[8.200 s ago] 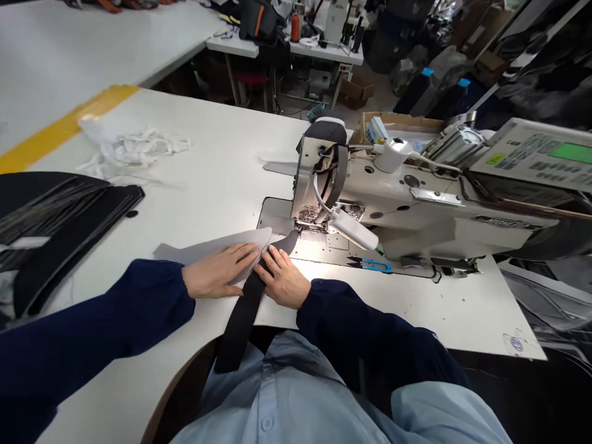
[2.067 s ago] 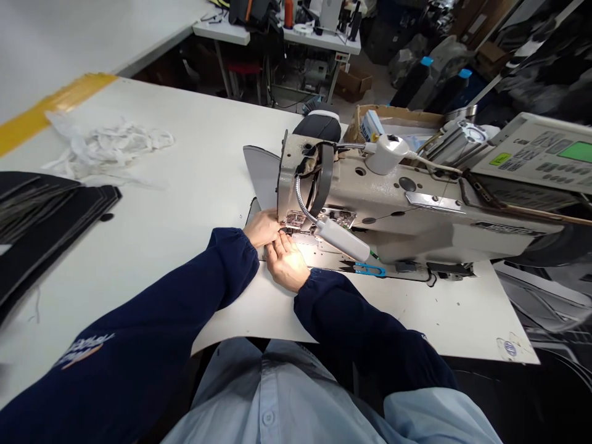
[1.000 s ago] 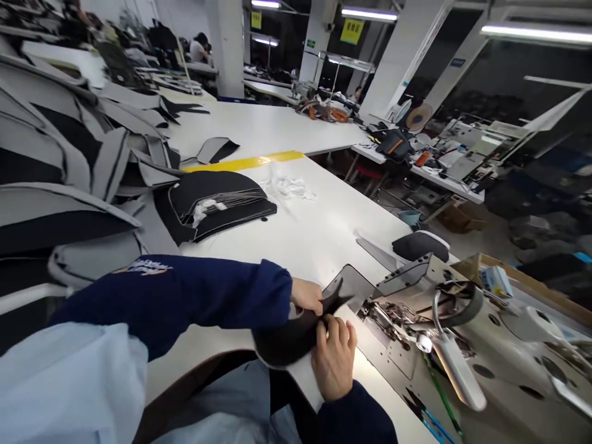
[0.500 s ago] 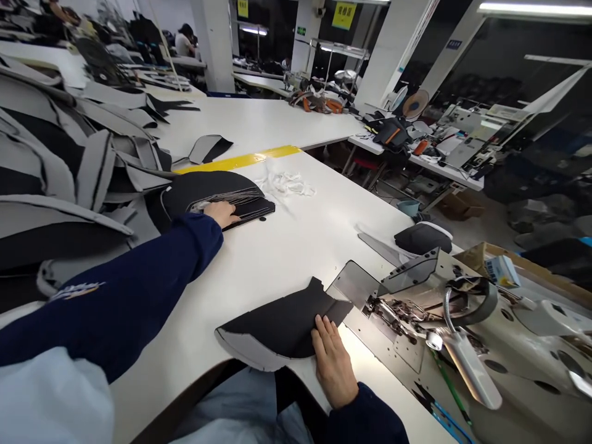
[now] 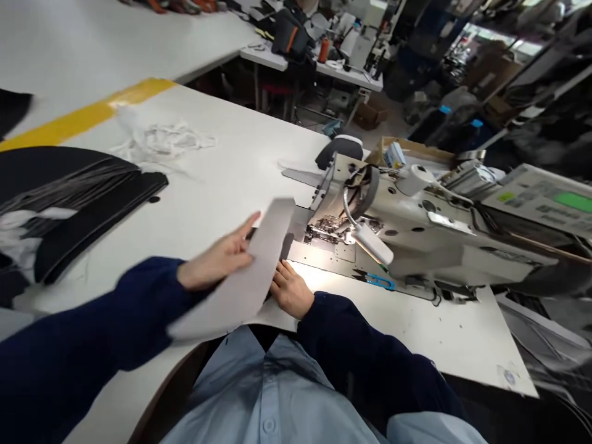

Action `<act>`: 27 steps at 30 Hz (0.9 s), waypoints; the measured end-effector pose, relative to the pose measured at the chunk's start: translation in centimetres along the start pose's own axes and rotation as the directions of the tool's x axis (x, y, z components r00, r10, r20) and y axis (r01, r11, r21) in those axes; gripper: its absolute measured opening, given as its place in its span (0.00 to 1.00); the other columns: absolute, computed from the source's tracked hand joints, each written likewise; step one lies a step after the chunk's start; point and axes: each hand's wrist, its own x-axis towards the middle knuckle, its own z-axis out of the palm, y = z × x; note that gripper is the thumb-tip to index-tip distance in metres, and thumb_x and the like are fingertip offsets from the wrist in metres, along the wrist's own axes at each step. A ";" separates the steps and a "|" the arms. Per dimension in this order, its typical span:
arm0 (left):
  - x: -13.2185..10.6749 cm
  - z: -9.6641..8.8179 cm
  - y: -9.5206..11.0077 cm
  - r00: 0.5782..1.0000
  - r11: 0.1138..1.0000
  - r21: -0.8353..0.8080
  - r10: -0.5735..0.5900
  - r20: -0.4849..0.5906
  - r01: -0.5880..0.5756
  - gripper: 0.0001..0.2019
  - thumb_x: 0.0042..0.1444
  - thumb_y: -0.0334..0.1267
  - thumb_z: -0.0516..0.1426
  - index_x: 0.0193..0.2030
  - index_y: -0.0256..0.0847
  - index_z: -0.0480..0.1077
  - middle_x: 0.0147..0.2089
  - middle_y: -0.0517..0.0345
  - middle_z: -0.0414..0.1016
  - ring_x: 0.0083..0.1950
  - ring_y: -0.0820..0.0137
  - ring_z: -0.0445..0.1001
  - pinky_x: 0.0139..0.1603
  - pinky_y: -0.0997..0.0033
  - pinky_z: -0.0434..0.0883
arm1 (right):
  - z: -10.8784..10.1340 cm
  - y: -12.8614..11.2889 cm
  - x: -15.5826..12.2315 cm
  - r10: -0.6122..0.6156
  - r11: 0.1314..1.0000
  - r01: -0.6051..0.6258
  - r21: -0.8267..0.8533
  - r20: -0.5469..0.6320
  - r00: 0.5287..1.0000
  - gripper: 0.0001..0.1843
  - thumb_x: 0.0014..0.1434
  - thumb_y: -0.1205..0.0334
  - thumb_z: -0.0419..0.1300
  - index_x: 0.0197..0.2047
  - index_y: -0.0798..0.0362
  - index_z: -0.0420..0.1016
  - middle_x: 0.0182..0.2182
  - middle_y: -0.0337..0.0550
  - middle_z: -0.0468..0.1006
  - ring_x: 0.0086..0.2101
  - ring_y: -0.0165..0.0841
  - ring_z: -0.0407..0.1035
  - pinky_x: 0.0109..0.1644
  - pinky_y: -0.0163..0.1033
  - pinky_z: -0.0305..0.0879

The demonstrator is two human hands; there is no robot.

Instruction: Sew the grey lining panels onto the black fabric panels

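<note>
My left hand grips a curved fabric panel, its pale grey side facing me and its far end raised off the table. The index finger points outward while the others bend behind the panel's edge. Close on the right, my right hand rests low on the table with fingers curled onto a dark panel, partly hidden behind the grey one. Just beyond both hands is the sewing machine, its needle area lit by a small lamp. A stack of black panels lies on the left.
White thread scraps lie near yellow tape on the white table. Blue-handled snips sit on the machine bed. A black padded piece and a cardboard box stand behind the machine.
My left hand has come from the stack to the middle with a grey-faced panel. My right hand's fingers, flat before, are now curled. The view has swung right.
</note>
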 end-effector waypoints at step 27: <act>6.8 5.4 -3.9 0.793 0.230 0.802 0.443 0.418 -0.551 0.21 0.65 0.31 0.40 0.59 0.30 0.65 0.63 0.43 0.66 0.66 0.60 0.63 0.65 0.57 0.64 | -1.1 0.0 -0.9 -0.059 0.996 0.059 -0.062 0.008 0.998 0.15 0.60 0.71 0.50 0.43 0.60 0.77 0.38 0.56 0.77 0.44 0.45 0.69 0.63 0.69 0.52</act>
